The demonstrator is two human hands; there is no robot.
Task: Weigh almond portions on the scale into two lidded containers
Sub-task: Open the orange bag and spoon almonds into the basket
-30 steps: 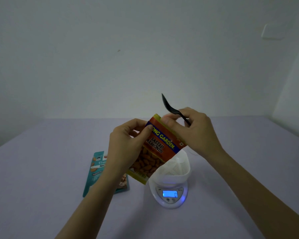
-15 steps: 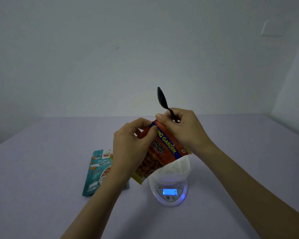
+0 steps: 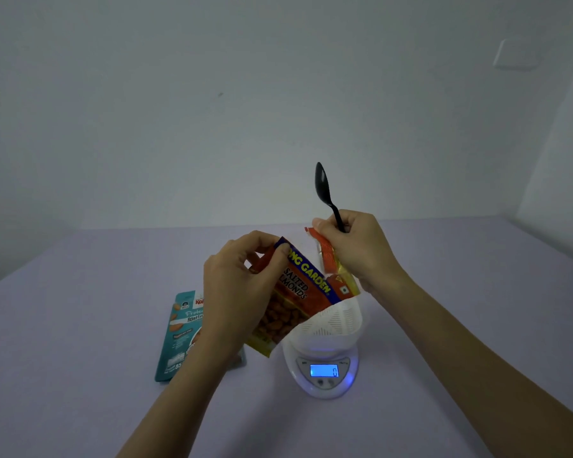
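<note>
Almond packet pinched in left hand, right hand clutching spoon, lilac table, pale wall

Lilac table, pale wall

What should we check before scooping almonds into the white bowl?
1. Orange foil salted-almond packet open: top strip torn up; fully off, cannot tell.
2. Left hand grips packet: ok.
3. Black plastic spoon in right hand: ok, though that hand also pinches the strip.
4. White ribbed bowl sits on round white digital scale: ok.
5. Blue display reads 0: ok.
6. Two lidded containers nearby: not in view, cannot tell.
</note>
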